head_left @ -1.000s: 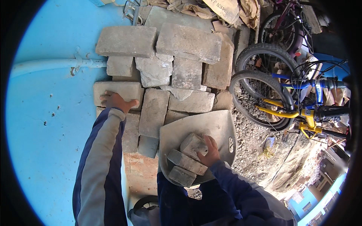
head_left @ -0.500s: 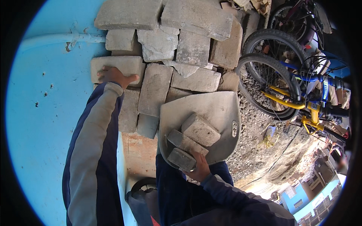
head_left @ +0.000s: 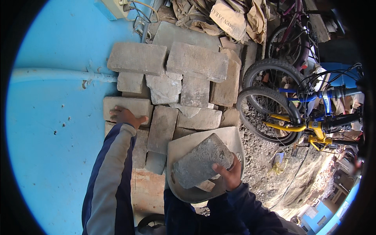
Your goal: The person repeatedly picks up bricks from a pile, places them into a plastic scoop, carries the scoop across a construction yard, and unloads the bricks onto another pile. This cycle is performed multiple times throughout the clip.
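My left hand lies on a pale concrete block at the left of a block stack, beside the blue wall. Its fingers are spread over the block's face, thumb out to the right. My right hand grips a grey concrete block by its right end, thumb on top and fingers on the far side. That block is held tilted over a shallow grey tub in front of my legs. A smaller block piece shows in the tub under it; the rest of the tub's contents is hidden.
More blocks are stacked beyond the tub, some broken. A pipe runs along the wall. Crumpled paper sacks lie at the back. Bicycles with a yellow frame and black wheels stand right, on gravel.
My right hand has raised a block from among those in the tub, and it now covers the others. My left hand stays on its block. The view has tilted further up.
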Tool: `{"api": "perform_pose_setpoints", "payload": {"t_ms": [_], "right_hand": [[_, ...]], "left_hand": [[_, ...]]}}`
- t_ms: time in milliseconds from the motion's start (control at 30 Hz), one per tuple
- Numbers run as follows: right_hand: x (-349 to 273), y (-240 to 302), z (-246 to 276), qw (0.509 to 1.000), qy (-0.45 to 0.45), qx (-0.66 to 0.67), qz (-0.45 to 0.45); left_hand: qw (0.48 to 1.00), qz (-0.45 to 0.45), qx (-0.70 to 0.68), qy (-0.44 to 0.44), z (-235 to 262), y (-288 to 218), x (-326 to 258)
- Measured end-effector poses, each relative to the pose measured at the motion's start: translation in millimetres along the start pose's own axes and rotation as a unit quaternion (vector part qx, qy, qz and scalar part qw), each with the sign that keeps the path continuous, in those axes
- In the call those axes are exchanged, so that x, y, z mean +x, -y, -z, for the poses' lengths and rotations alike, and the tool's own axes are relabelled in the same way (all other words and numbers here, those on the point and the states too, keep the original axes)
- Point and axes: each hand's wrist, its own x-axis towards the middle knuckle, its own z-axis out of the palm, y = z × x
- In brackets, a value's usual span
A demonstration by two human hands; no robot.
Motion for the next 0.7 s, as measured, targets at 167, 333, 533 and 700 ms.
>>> {"api": "perform_pose_setpoints", "payload": {"t_ms": [167,333,533,700], "right_hand": [[76.5,27.5,-46.4,0.954,-0.071,0.290,0.024],[124.0,4.8,-51.2,0.975,-0.140,0.173,-0.016],[64.7,-71.8,37.4,0.956,-0.119,-0.266,0.026],[22.8,-124.5,60.9,0.826,0.117,-0.550,-0.049]], "left_hand": [[1.000,0.000,-0.007,0.011,3.3,0.6,-0.8],[1.000,0.003,-0.027,0.012,3.1,-0.4,3.0],[0.999,-0.010,-0.043,0.009,-5.2,3.2,5.7],[1.000,0.006,-0.026,0.011,-1.3,0.3,3.8]]}}
